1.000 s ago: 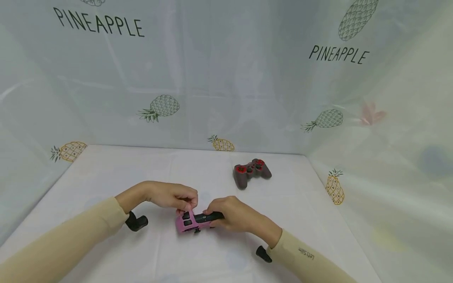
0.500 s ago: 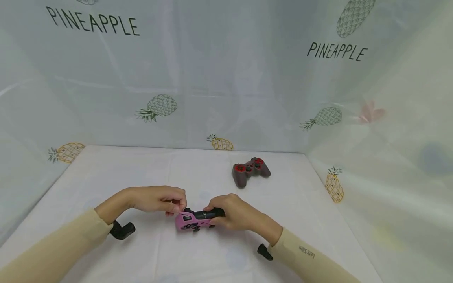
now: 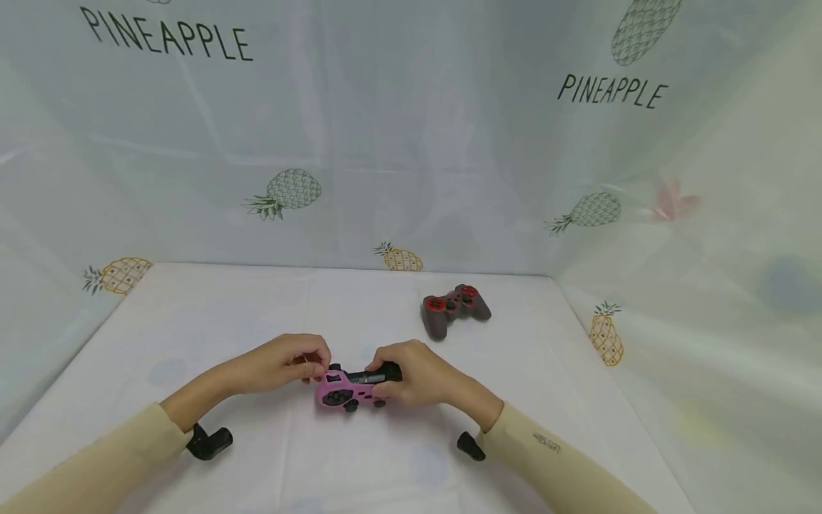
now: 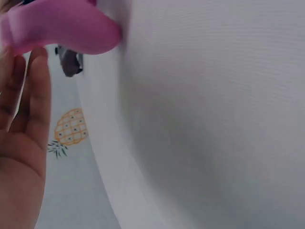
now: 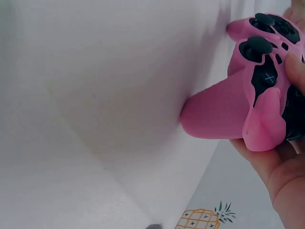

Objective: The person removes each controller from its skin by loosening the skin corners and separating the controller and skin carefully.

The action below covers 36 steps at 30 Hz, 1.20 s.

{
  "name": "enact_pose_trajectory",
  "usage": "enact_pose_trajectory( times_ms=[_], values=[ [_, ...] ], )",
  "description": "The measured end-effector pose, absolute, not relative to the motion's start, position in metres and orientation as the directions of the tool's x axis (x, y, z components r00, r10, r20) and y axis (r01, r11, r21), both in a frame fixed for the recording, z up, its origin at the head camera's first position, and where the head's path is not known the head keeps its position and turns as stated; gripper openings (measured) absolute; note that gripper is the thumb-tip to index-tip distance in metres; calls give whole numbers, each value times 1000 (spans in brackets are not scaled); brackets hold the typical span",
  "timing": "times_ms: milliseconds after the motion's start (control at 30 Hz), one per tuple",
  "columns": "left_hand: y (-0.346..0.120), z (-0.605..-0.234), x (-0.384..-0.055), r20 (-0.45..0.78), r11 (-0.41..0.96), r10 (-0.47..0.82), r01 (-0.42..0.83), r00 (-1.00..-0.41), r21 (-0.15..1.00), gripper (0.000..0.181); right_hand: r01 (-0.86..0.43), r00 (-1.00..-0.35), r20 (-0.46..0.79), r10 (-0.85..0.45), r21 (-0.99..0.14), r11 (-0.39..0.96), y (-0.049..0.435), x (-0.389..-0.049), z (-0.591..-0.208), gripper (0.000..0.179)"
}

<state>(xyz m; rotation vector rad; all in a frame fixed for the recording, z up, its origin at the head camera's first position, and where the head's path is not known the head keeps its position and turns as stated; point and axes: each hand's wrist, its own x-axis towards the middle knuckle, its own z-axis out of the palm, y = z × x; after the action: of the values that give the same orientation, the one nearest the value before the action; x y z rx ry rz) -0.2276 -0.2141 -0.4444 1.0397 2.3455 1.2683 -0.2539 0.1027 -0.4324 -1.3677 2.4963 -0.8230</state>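
A black game controller (image 3: 369, 378) in a pink silicone cover (image 5: 214, 112) stands on edge on the white table, its button face toward me. The left hand (image 3: 292, 364) pinches the cover at its left end, fingertips right at the pink edge in the left wrist view. Around the right end, the right hand (image 3: 420, 375) grips the controller, with the thumb on its upper edge in the right wrist view. There a flap of the cover stands folded off the grip, and black casing shows beside it. Along the top edge the casing is also bare.
A second controller (image 3: 454, 307), dark brown with red button areas, lies farther back right on the table (image 3: 359, 471). Behind it hangs a pale curtain (image 3: 411, 128) printed with pineapples. Black wrist-worn devices stick out beneath both sleeves.
The left hand has moved left, off the controller's top, to its left end. The controller has tilted so that its button face turns more toward me. The right hand keeps its grip.
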Motion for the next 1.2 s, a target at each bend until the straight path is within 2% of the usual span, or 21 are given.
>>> enact_pose_trajectory(
  times_ms=[100, 167, 233, 367, 500, 633, 733, 1033, 1200],
  values=[
    [-215, -450, -226, 134, 375, 643, 463, -754, 803, 2, -702, -573, 84, -815, -563, 436, 99, -257, -431, 19],
    [-215, -451, -225, 155, 394, 613, 469, -775, 790, 7, -692, -579, 76, -812, -573, 439, 99, -257, -432, 19],
    [-215, -450, -226, 165, 414, 594, 475, -787, 777, 10, -683, -584, 74, -808, -582, 440, 99, -257, -432, 19],
    [-213, -443, -226, 176, 437, 576, 482, -799, 760, 2, -676, -589, 76, -805, -593, 438, 100, -257, -433, 18],
    [-209, -430, -229, 215, 466, 580, 537, -786, 703, 5, -673, -589, 71, -805, -595, 440, 98, -258, -432, 18],
    [-202, -416, -232, 243, 493, 626, 618, -741, 613, 5, -674, -587, 68, -807, -593, 440, 98, -260, -432, 18],
    [-195, -407, -234, 228, 502, 654, 639, -722, 583, 5, -673, -586, 66, -808, -594, 440, 97, -262, -432, 19],
    [-176, -399, -232, 133, 580, 689, 653, -712, 488, 9, -656, -596, 50, -802, -605, 450, 97, -265, -434, 18],
    [-172, -397, -227, 132, 593, 699, 673, -703, 442, 7, -650, -605, 57, -794, -612, 452, 97, -264, -435, 19]
  ],
)
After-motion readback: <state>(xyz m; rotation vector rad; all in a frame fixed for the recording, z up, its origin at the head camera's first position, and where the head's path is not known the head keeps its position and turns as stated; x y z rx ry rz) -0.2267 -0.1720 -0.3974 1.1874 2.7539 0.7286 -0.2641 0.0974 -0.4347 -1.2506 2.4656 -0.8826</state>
